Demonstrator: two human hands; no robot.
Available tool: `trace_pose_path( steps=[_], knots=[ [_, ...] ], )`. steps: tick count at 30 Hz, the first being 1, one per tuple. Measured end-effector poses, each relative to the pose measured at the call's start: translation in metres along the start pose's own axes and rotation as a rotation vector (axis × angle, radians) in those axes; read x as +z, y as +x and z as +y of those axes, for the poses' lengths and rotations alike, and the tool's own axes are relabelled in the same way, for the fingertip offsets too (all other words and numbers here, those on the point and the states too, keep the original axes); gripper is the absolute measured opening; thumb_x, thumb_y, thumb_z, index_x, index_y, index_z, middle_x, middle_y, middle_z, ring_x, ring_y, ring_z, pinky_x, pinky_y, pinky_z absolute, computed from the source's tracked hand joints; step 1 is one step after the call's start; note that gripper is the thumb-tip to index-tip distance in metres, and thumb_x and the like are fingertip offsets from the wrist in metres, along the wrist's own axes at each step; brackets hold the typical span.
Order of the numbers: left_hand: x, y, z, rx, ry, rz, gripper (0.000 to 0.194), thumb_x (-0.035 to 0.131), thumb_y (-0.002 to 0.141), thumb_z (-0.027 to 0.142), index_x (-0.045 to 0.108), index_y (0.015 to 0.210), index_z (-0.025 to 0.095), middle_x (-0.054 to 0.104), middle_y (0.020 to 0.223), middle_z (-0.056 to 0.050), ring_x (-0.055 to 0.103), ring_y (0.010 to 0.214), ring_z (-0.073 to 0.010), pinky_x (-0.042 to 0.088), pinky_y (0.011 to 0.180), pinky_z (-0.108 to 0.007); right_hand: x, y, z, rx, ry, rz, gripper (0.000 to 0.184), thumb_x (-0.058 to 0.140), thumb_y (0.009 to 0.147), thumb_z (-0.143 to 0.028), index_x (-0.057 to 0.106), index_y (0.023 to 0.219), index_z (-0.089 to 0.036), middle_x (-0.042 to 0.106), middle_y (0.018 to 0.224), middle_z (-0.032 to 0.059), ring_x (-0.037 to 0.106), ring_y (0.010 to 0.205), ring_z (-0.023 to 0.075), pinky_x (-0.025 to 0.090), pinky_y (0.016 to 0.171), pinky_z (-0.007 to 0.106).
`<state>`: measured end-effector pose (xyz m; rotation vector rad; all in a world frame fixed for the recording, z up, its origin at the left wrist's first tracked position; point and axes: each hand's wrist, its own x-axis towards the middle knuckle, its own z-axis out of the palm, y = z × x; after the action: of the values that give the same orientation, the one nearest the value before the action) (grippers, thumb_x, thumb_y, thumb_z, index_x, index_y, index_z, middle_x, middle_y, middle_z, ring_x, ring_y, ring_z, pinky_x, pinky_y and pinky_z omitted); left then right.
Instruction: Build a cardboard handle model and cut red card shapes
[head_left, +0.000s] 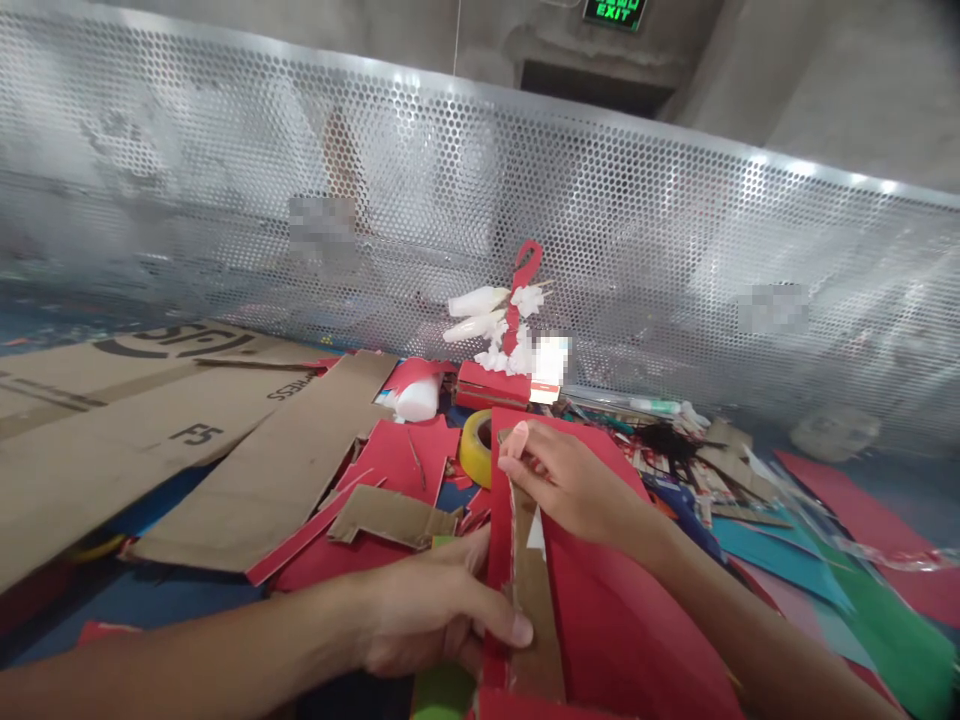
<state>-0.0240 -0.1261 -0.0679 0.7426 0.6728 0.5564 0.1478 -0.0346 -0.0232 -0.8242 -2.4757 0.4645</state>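
A long red-covered cardboard piece (630,620) lies in front of me, with a bare brown cardboard strip (538,640) along it and a small white patch on the strip. My left hand (431,605) grips its left edge near the close end, thumb on top and fingers underneath. At the far end, my right hand (570,480) is closed in a pinch at the strip's top; what lies between the fingertips is hidden. A roll of yellow tape (474,450) sits just left of that far end.
Brown cardboard sheets (247,480) cover the left side. Red scraps (390,460) and a torn cardboard bit (390,515) lie nearer. Behind stands a red block (491,385) with white flower-like pieces (506,355), before a perforated metal screen (637,220). Coloured sheets (780,555) lie right.
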Motion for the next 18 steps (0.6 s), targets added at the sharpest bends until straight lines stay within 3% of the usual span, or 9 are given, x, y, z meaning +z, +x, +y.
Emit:
trace_pose_path(
  steps=[6, 12, 18],
  knots=[
    [0.000, -0.001, 0.001, 0.006, -0.008, -0.005, 0.062, 0.080, 0.066, 0.009, 0.060, 0.122, 0.023, 0.073, 0.097, -0.003, 0.069, 0.071, -0.0130, 0.050, 0.051, -0.015, -0.003, 0.003, 0.010, 0.029, 0.072, 0.026, 0.026, 0.044, 0.103, -0.035, 0.060, 0.090, -0.020, 0.065, 0.093, 0.0039, 0.059, 0.085, 0.0185, 0.043, 0.076, 0.031],
    [-0.001, -0.001, -0.001, 0.007, -0.045, 0.022, 0.047, 0.078, 0.077, 0.022, 0.060, 0.121, 0.022, 0.072, 0.103, -0.007, 0.070, 0.076, -0.0137, 0.054, 0.054, -0.017, -0.009, 0.002, 0.005, 0.046, 0.056, -0.026, 0.026, 0.047, 0.102, -0.038, 0.060, 0.087, -0.021, 0.065, 0.089, 0.0035, 0.058, 0.080, 0.0179, 0.043, 0.072, 0.030],
    [-0.001, 0.002, -0.002, 0.011, -0.040, 0.044, 0.045, 0.078, 0.074, 0.016, 0.061, 0.115, 0.022, 0.072, 0.098, -0.005, 0.069, 0.072, -0.0122, 0.052, 0.052, -0.015, -0.004, 0.000, -0.002, -0.006, 0.007, -0.050, 0.029, 0.051, 0.101, -0.042, 0.056, 0.083, -0.021, 0.062, 0.084, 0.0019, 0.055, 0.074, 0.0155, 0.040, 0.067, 0.027]
  ],
)
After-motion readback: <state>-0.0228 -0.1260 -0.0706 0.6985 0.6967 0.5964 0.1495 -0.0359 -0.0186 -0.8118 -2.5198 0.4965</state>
